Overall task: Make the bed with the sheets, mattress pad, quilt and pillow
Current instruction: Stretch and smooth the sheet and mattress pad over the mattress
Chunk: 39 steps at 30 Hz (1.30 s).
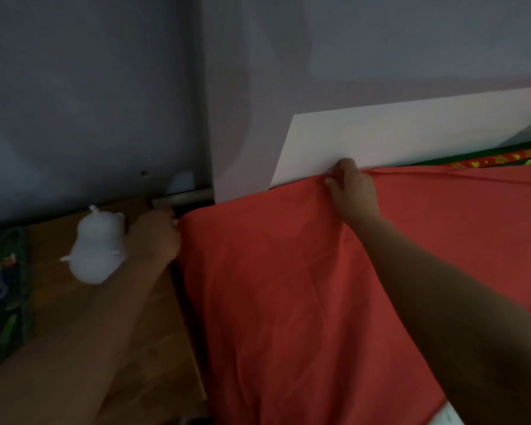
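A red sheet (288, 286) is spread over the bed and fills the middle and right of the view. My right hand (351, 191) pinches its far edge, bunching the cloth against the white board (396, 139) along the wall. At the sheet's far left corner, my left hand (155, 237) grips the cloth beside a metal rail (184, 197). A strip of green and red patterned bedding (500, 157) shows beyond the sheet at the far right.
A wooden surface (129, 332) lies left of the bed, with a white animal-shaped figure (98, 246) on it close to my left wrist. Dark leafy-patterned fabric (0, 296) sits at the far left. Grey walls close the corner behind.
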Each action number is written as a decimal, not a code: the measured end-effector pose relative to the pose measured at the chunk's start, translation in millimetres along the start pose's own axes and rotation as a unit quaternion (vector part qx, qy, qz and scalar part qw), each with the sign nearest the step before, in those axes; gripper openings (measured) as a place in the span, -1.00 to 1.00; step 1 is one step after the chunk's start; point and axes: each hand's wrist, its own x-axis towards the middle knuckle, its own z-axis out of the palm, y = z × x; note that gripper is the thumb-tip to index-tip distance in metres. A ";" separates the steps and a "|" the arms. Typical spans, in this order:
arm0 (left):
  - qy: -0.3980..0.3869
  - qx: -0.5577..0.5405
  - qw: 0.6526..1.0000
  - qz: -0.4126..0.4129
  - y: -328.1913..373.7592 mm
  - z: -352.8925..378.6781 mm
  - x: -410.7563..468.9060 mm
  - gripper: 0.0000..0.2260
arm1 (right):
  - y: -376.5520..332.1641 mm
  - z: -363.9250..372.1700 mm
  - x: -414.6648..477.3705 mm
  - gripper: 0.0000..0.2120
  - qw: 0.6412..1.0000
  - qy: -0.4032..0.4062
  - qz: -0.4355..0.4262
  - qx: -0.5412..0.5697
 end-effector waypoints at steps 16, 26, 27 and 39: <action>-0.036 -0.082 0.994 0.055 25.3 27.0 4.4 -0.73 | 14.3 -3.6 -39.5 -0.43 0.971 -0.175 0.124 -0.108; 0.166 0.052 0.939 0.296 63.3 12.9 -41.5 -0.67 | 18.1 7.7 -31.2 -0.42 0.943 -0.272 0.153 -0.112; 0.140 0.071 0.931 0.329 66.3 19.3 -45.2 -0.65 | 17.7 7.7 -30.6 -0.42 0.943 -0.273 0.153 -0.115; -0.099 0.078 0.965 0.231 75.6 55.8 -30.5 -0.39 | 27.6 6.4 -15.1 -0.41 0.933 -0.308 0.149 -0.114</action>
